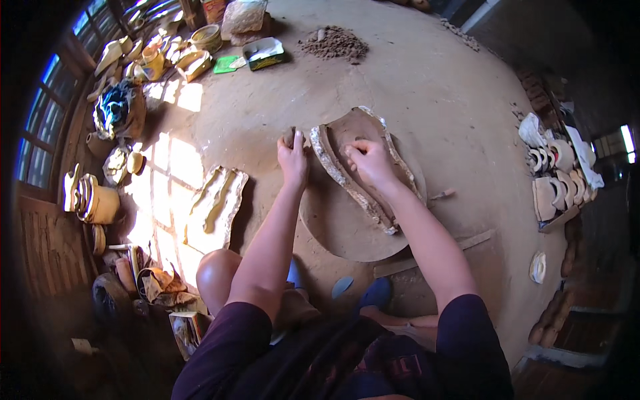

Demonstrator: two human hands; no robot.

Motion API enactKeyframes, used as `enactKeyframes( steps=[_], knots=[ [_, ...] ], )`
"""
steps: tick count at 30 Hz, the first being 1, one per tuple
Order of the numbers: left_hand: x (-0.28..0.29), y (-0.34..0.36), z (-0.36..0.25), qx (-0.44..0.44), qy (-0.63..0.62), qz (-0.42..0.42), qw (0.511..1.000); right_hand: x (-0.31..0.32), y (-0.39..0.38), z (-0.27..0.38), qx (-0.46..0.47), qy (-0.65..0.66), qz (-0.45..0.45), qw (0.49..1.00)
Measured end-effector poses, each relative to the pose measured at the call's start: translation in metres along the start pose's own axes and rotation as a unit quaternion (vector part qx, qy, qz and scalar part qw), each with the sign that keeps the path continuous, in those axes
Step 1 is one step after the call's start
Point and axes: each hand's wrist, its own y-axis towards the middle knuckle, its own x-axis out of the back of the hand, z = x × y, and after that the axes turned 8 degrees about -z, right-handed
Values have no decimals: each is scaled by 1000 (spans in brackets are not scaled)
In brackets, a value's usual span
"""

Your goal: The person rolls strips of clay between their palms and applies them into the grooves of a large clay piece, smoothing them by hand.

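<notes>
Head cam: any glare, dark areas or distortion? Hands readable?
Head view: blown-out sun patches at left, black corners; head view: window bows along the rim; head view: left hand and right hand lie outside the glare, outlines clear, fine finger detail soft.

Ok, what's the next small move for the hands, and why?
I'd probably bring the left hand, with its dark lump, across to the white-edged trough: the lump is held just outside the trough's left wall, while the right hand, fingers curled, is over the brown inner surface.
</notes>
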Motion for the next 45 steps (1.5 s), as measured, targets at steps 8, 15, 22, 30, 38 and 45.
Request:
enactKeyframes(
  steps=[8,15,22,30,38,45],
  knots=[
    [5,35,15,-21,-17,50,998,-58,51,3,135,-192,-42,971],
    [0,13,20,142,-149,69,976,-71,50,6,169,-292,-19,941],
    [22,29,44,89,-95,31,991,-95,51,32,48,-242,30,969],
    [-1,13,25,82,-38,31,995,-89,62,11,138,-367,-23,920],
    [2,14,22,138,-63,63,986,-81,44,9,75,-290,-15,954],
    [9,22,26,149,-102,38,983,-87,16,12,147,-346,3,927]
  ],
)
